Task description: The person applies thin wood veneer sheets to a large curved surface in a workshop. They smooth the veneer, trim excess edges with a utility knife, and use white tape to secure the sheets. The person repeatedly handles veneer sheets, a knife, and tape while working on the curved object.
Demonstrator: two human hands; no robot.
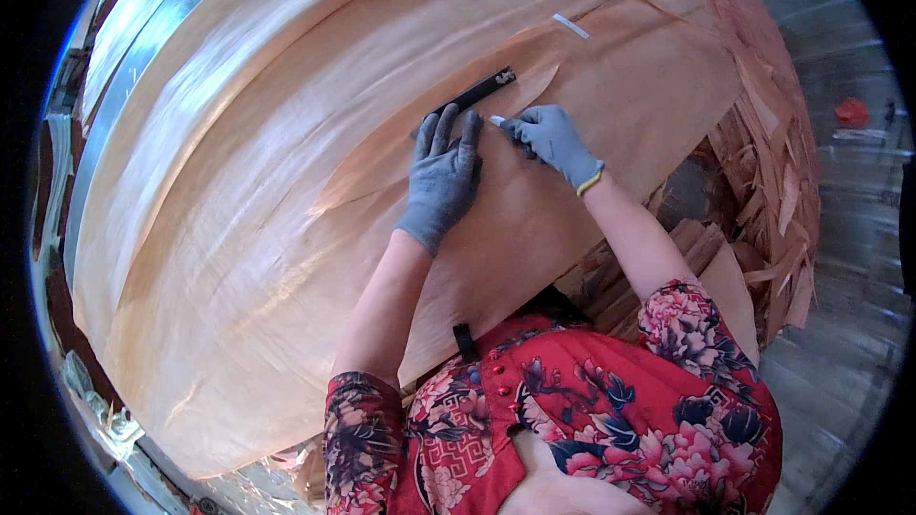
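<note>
Large thin sheets of pale wood veneer [277, 257] lie in a stack before me. My left hand [441, 181], in a grey glove, rests palm down on the top sheet with its fingers stretched out. Its fingertips reach the near end of a black straight bar [484, 90], which lies slantwise over a darker, leaf-shaped area of veneer [382, 154]. My right hand [556, 141], gloved in grey with a yellow cuff, is closed around a small tool with a pale tip [497, 120]. That tip points left, just below the bar. The rest of the tool is hidden by the fingers.
A short white strip [571, 26] lies on the veneer beyond the bar. Torn veneer scraps [763, 172] heap along the right edge of the stack. A red object [851, 113] sits on the grey floor [840, 257] at the far right. Metal edging [143, 67] runs along the left.
</note>
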